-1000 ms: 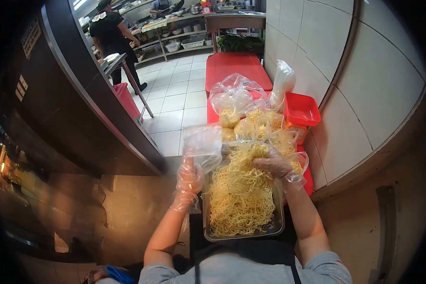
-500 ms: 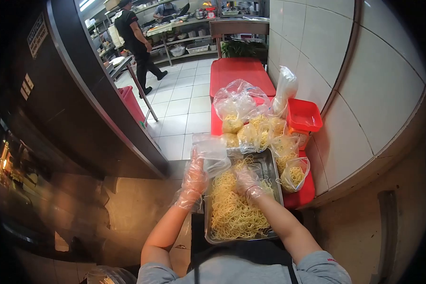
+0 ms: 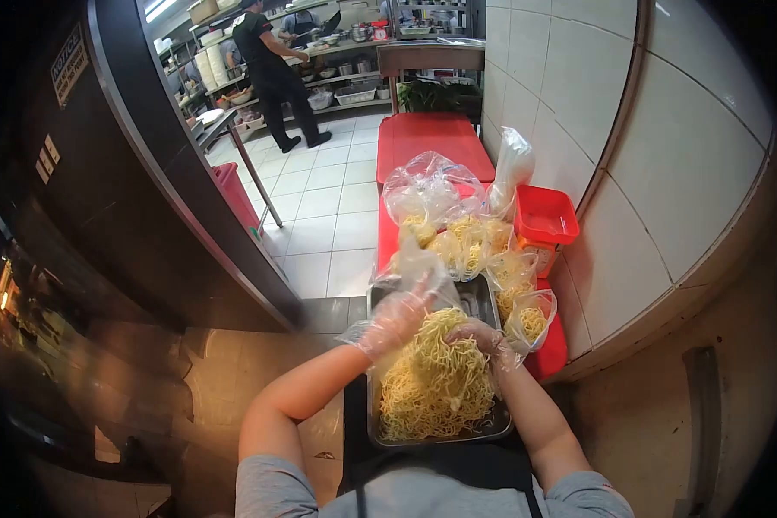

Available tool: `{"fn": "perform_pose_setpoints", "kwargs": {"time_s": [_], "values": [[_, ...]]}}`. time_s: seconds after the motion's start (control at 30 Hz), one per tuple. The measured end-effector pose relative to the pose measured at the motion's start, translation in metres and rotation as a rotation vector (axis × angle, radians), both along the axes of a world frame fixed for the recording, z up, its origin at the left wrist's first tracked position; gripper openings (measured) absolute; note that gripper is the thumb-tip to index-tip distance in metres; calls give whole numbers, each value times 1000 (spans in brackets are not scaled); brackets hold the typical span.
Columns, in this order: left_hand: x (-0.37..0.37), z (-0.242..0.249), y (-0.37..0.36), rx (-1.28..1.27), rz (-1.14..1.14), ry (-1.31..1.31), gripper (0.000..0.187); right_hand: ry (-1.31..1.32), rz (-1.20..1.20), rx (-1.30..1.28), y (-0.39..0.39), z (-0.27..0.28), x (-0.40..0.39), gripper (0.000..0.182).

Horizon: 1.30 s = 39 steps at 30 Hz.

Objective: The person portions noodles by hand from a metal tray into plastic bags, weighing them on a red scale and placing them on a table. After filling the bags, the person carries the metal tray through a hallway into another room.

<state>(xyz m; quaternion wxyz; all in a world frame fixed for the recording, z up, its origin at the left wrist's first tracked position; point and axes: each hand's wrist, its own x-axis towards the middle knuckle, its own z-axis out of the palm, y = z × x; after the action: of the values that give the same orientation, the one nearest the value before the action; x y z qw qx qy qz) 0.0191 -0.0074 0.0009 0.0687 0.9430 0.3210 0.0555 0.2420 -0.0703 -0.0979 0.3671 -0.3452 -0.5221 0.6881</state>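
Observation:
Yellow noodles (image 3: 432, 406) fill much of a metal tray (image 3: 502, 423) just in front of my body. My right hand (image 3: 479, 335), in a clear plastic glove, holds a lifted clump of noodles over the tray. My left hand (image 3: 395, 321), gloved too and blurred, is closed on a clear plastic bag (image 3: 427, 266) just left of the clump. Behind and right of the tray stand several bags of noodles (image 3: 468, 246), one of them an open bag (image 3: 533, 321) beside my right wrist.
A red container (image 3: 546, 216) rests on an orange scale by the tiled wall (image 3: 622, 224). Red tables (image 3: 436, 142) extend ahead. At left are a dark door frame (image 3: 181, 173) and a pink bin (image 3: 236, 194). A person in black (image 3: 272, 78) is at the back shelves.
My right hand has lifted a clump of noodles. My left hand and the plastic bag have moved right, close to it. The person in black has moved right.

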Motion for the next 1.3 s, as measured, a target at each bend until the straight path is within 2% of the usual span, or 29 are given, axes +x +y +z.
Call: {"fn": "perform_pose_setpoints", "kwargs": {"time_s": [0.1,0.17,0.2,0.3,0.33,0.37,0.43,0.47,0.53,0.57,0.6,0.63,0.67,0.7,0.73,0.77,0.87,0.97,1.0,1.07,1.1,1.13,1.23,1.27,1.3], "values": [[0,1,-17,-87,-123,-37,81,-28,22,198,3,-16,-7,30],[-4,-7,-20,-116,-216,-124,87,413,-109,-243,3,-20,-23,30],[-5,-9,-25,-204,-171,-232,83,445,-173,-264,-3,4,-30,31],[-6,-37,-27,-17,-114,-326,76,279,-388,-278,9,-12,-43,33],[-4,-39,-31,375,-184,-178,73,-567,-399,251,8,-8,-42,34],[-3,-45,-34,187,-90,-227,73,-860,-428,389,12,-21,-47,36],[-1,-58,-38,-194,98,-318,73,-1075,-507,391,30,-65,-58,41],[1,-43,-46,-358,161,-378,78,-1173,-537,405,45,-94,-59,44],[3,-54,-40,-139,119,-509,81,-312,-602,137,16,-24,-73,51],[2,-64,-34,-28,101,-573,83,119,-600,2,11,-10,-77,55],[1,-88,-20,-343,61,-758,82,189,-496,135,40,-53,-73,56],[-3,-122,0,-664,16,-933,82,-9,-517,140,27,-29,-77,55],[-6,-117,0,-700,48,-871,81,-208,-537,144,0,25,-86,54],[-8,-109,0,-734,79,-807,80,-356,-537,200,-3,31,-85,53],[-9,-47,-24,-476,181,-514,78,-508,-538,254,-6,37,-84,53],[-8,-14,-39,-217,272,-221,77,-658,-540,305,-8,43,-83,53],[-3,-16,-44,-115,44,-336,70,-874,-478,251,1,63,-76,40],[2,-22,-38,-55,-4,-371,65,-1006,-364,377,42,19,-62,37],[1,-22,-33,-115,39,-366,60,-1281,-245,313,46,35,-67,36],[-13,-11,-23,-195,66,-368,65,-981,-187,349,21,102,-63,36],[-21,-3,-19,-235,84,-371,67,-832,-152,366,13,120,-61,36],[-28,15,-23,-345,169,-301,70,-627,-234,520,12,108,-53,41],[-36,-6,-12,-355,172,-443,70,-695,-379,240,-4,112,-46,51],[-31,-14,-9,-334,171,-406,70,-730,-405,228,-9,102,-54,68],[-28,-15,-12,-314,152,-400,70,-770,-518,391,-10,71,-65,73]]}}
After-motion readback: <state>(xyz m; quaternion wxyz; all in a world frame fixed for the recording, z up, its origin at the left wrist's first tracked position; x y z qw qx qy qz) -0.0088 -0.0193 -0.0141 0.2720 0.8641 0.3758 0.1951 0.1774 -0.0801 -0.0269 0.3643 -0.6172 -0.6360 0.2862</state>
